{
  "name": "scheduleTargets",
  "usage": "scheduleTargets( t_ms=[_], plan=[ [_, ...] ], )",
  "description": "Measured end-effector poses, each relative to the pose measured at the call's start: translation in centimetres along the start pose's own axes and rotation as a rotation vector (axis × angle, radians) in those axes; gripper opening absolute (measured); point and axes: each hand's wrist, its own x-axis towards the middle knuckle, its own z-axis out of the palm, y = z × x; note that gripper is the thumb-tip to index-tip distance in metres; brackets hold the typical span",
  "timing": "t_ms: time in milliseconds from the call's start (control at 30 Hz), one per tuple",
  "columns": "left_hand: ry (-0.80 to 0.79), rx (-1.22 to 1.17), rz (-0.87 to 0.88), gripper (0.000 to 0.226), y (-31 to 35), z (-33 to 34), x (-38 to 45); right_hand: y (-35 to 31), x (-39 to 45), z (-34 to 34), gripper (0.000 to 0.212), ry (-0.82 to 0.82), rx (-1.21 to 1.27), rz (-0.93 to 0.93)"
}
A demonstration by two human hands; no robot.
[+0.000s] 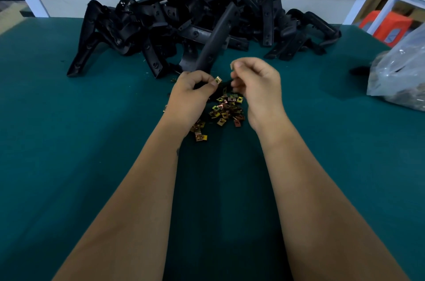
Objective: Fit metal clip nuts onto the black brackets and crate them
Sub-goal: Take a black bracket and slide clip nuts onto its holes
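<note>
1. Our left hand (192, 89) grips a black bracket (213, 43) with one clip nut (218, 80) at its lower end.
2. Our right hand (257, 80) is curled and blurred; we cannot tell its hold.
3. Loose clip nuts (226, 108) lie between the wrists; the bracket pile (184, 20) at 12 o'clock remains; no crate is visible.

Matt black brackets (195, 20), plastic by their look with a faint sheen along the edges, lie piled on a dull teal table covering (69, 142) that looks like smooth felt or matting. Loose metal clip nuts (226, 108) gleam in yellow, gold and coppery plating. At the right edge a clear, crinkled plastic bag (400, 73) catches glossy highlights.
</note>
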Motion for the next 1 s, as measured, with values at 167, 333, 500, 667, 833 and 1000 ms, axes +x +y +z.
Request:
scheduleTargets(
  t_ms=[167,333,500,667,833,1000],
  plan=[
    [0.095,-0.142,-0.046,0.022,-0.3,0.0,0.4,0.1,0.4,-0.8,0.015,0.062,0.279,0.121],
    [0.156,-0.396,-0.133,0.018,-0.5,-0.1,0.9,0.3,0.5,-0.8,0.012,0.026,0.444,0.186],
    [0.141,-0.639,-0.188,0.024,-0.3,-0.4,0.9,0.5,0.3,-0.3,0.011,-0.041,0.466,0.210],
    [0.091,-0.836,-0.185,0.029,0.1,-0.5,0.6,0.5,0.0,0.5,0.013,-0.138,0.371,0.227],
    [0.034,-0.884,-0.185,0.035,0.3,-0.4,0.5,0.6,-0.4,1.2,0.016,-0.206,0.321,0.218],
    [0.015,-0.903,-0.184,0.036,-0.1,-0.5,0.7,0.4,-0.6,1.4,0.017,-0.250,0.251,0.210]
  ],
)
